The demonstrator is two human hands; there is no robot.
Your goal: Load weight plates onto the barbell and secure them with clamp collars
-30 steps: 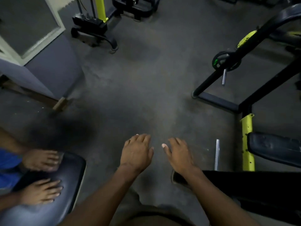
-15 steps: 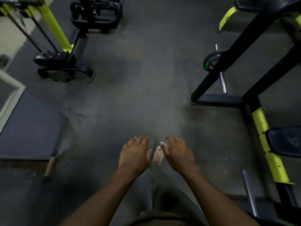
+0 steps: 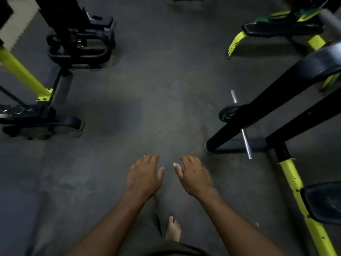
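Dark rubber floor (image 3: 147, 111) stretches ahead. Both hands, left hand (image 3: 144, 175) and right hand (image 3: 196, 177), hang relaxed and hold nothing. One weight plate (image 3: 227, 112) sits forward-right on a steel peg (image 3: 246, 143), nearer the right hand; no barbell shows.

Open floor (image 3: 162, 108) between left machine (image 3: 46, 115) and right rack (image 3: 258, 115).

Gym, rubber floor (image 3: 156, 89), weight plate (image 3: 227, 112), padded benches (image 3: 282, 27)

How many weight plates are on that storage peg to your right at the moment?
1 that I can see: a black weight plate with a green mark, on the steel peg behind the rack's slanted black post. The post may hide more.
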